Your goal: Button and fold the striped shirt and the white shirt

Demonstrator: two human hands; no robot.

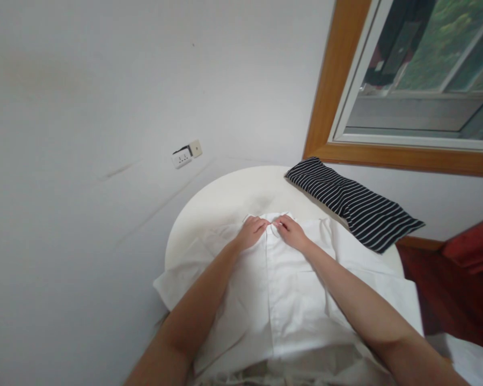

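A white shirt [245, 300] lies spread over a round white table [225, 187], its collar end away from me and its sleeves out to both sides. A front seam runs down its middle toward me. At the collar, my left hand [253, 231] pinches the fabric just left of the seam. Close beside it, my right hand [290, 231] pinches the collar from the right. Their fingertips almost meet at the top of the seam. The small detail between the fingertips is too fine to make out.
A black-and-white striped cloth [354, 203] lies at the table's back right and hangs past its edge. A wall socket [182, 158] sits on the wall behind. A wood-framed window [320, 128] is at the upper right. Red fabric [477, 246] shows at the right edge.
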